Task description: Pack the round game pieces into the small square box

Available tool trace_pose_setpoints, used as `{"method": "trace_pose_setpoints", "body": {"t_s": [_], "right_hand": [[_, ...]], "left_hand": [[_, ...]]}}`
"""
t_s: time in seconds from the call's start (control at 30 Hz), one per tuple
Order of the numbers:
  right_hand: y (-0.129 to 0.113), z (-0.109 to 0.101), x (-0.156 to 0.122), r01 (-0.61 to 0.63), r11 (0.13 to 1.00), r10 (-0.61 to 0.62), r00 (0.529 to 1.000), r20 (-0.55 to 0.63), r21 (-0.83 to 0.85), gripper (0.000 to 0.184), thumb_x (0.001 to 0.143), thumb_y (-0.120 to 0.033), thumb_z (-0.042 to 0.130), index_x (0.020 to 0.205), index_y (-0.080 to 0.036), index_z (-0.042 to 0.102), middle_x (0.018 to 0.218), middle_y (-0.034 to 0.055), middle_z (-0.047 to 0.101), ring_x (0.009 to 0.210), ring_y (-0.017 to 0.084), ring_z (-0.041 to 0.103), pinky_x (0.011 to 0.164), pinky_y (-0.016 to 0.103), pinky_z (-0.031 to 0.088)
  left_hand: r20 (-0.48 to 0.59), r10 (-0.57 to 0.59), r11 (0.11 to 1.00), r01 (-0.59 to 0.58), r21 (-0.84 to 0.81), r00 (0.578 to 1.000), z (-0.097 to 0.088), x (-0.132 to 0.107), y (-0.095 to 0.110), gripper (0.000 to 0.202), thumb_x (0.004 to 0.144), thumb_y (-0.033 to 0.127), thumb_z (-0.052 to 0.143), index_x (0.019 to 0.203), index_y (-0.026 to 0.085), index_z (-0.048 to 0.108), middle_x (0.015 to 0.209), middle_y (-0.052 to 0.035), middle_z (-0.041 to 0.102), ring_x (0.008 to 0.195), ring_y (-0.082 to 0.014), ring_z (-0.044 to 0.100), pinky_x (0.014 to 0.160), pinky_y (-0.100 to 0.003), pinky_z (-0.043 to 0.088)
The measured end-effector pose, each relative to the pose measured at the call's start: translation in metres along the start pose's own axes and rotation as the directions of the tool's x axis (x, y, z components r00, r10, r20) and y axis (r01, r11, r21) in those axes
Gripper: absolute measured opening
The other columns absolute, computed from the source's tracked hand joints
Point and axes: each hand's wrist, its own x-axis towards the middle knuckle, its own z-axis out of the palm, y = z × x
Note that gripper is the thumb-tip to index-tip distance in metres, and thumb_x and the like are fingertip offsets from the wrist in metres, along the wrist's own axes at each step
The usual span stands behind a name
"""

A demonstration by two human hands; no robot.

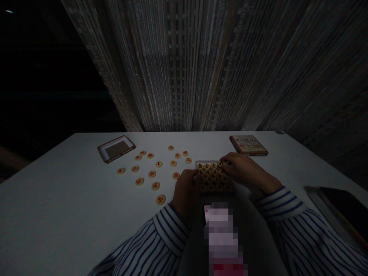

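Observation:
A small tray (pixel 202 162) filled with rows of round Chinese chess pieces with dark characters stands on the table in front of me. My left hand (pixel 186 189) is curled against the tray's left side, its fingertips partly hidden. At the far right corner, the fingers of my right hand (pixel 244 168) pinch a Chinese chess piece (pixel 221 163) at the end of the far row. Several loose pieces with red characters, one being a red-marked piece (pixel 155 186), lie scattered to the left of the tray.
On the white table (pixel 86 214), an open box lid (pixel 116 148) lies at the far left and a flat printed box (pixel 248 145) at the far right. A lit phone (pixel 207 212), mostly blurred out, is near me. Dark flat items (pixel 339 207) sit at right; a string curtain (pixel 189 69) hangs behind.

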Motion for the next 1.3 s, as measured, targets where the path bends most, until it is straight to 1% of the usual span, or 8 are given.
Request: {"method": "trace_pose_setpoints", "body": {"t_s": [0.13, 0.3, 0.47, 0.6, 0.83, 0.97, 1.13, 1.3], "right_hand": [[0.000, -0.002, 0.004, 0.015, 0.999, -0.013, 0.998, 0.053, -0.040, 0.027, 0.079, -0.028, 0.048, 0.098, -0.015, 0.063, 0.094, 0.0098, 0.064, 0.086, 0.022, 0.059, 0.075, 0.032, 0.043], [-0.005, -0.007, 0.008, 0.020, 0.996, -0.012, 0.996, 0.092, -0.083, 0.026, 0.080, -0.029, 0.046, 0.093, -0.016, 0.065, 0.091, 0.0099, 0.064, 0.084, 0.023, 0.059, 0.072, 0.032, 0.043], [-0.009, -0.013, 0.010, 0.026, 0.992, -0.012, 0.993, 0.119, -0.121, 0.026, 0.080, -0.028, 0.046, 0.093, -0.017, 0.065, 0.092, 0.0097, 0.065, 0.085, 0.023, 0.059, 0.074, 0.033, 0.042], [-0.009, -0.014, 0.012, 0.033, 0.991, -0.015, 0.990, 0.138, -0.133, 0.026, 0.078, -0.027, 0.047, 0.095, -0.018, 0.065, 0.092, 0.0086, 0.065, 0.083, 0.022, 0.059, 0.071, 0.032, 0.042], [-0.009, -0.013, 0.013, 0.020, 0.991, -0.001, 0.990, 0.138, -0.136, 0.024, 0.076, -0.026, 0.049, 0.092, -0.019, 0.066, 0.091, 0.0083, 0.065, 0.080, 0.022, 0.060, 0.067, 0.032, 0.042], [-0.006, -0.012, 0.012, 0.029, 0.994, -0.014, 0.991, 0.134, -0.108, 0.026, 0.078, -0.029, 0.047, 0.093, -0.019, 0.066, 0.092, 0.0087, 0.065, 0.082, 0.022, 0.060, 0.070, 0.032, 0.043], [-0.003, -0.012, 0.008, 0.033, 0.997, -0.025, 0.994, 0.109, -0.074, 0.027, 0.080, -0.028, 0.046, 0.095, -0.017, 0.066, 0.094, 0.0097, 0.065, 0.084, 0.023, 0.060, 0.074, 0.034, 0.043], [0.000, -0.011, 0.006, 0.028, 0.997, -0.020, 0.995, 0.102, -0.078, 0.027, 0.081, -0.026, 0.046, 0.096, -0.016, 0.066, 0.095, 0.0100, 0.064, 0.087, 0.023, 0.059, 0.075, 0.034, 0.042]], "left_hand": [[-0.012, 0.000, 1.000, 0.000, -0.004, 1.000, 0.001, 0.000, 0.000, 0.023, 0.080, 0.020, 0.048, 0.097, 0.015, 0.064, 0.089, -0.0088, 0.065, 0.080, -0.0175, 0.061, 0.073, -0.032, 0.049], [-0.004, 0.026, 0.999, -0.026, 0.021, 1.000, 0.000, 0.000, 0.001, 0.022, 0.081, 0.020, 0.048, 0.095, 0.016, 0.065, 0.088, -0.0085, 0.066, 0.076, -0.0164, 0.060, 0.072, -0.031, 0.049], [-0.038, 0.041, 0.999, -0.041, 0.016, 0.998, -0.001, -0.001, 0.002, 0.020, 0.080, 0.018, 0.049, 0.092, 0.016, 0.065, 0.088, -0.0084, 0.066, 0.079, -0.0167, 0.060, 0.073, -0.031, 0.049], [-0.035, 0.030, 0.999, -0.029, 0.020, 0.999, -0.001, -0.001, 0.003, 0.020, 0.080, 0.018, 0.049, 0.091, 0.015, 0.065, 0.087, -0.0090, 0.066, 0.079, -0.0172, 0.060, 0.073, -0.032, 0.049], [-0.033, 0.030, 0.999, -0.029, 0.023, 0.999, -0.002, -0.002, 0.005, 0.019, 0.080, 0.018, 0.049, 0.090, 0.015, 0.065, 0.086, -0.0085, 0.066, 0.078, -0.0172, 0.061, 0.073, -0.031, 0.049], [-0.031, 0.032, 0.999, -0.031, 0.024, 0.999, -0.002, -0.002, 0.004, 0.019, 0.079, 0.017, 0.050, 0.089, 0.014, 0.065, 0.085, -0.0084, 0.066, 0.077, -0.0169, 0.060, 0.071, -0.031, 0.049], [-0.031, 0.031, 0.999, -0.030, 0.027, 0.999, -0.002, -0.001, 0.004, 0.019, 0.079, 0.017, 0.051, 0.090, 0.015, 0.066, 0.083, -0.0075, 0.065, 0.074, -0.0165, 0.060, 0.070, -0.030, 0.049], [-0.020, 0.018, 0.999, -0.017, 0.038, 1.000, -0.002, -0.001, 0.004, 0.019, 0.079, 0.016, 0.051, 0.091, 0.013, 0.065, 0.085, -0.0082, 0.065, 0.073, -0.0156, 0.060, 0.070, -0.030, 0.050]]}}
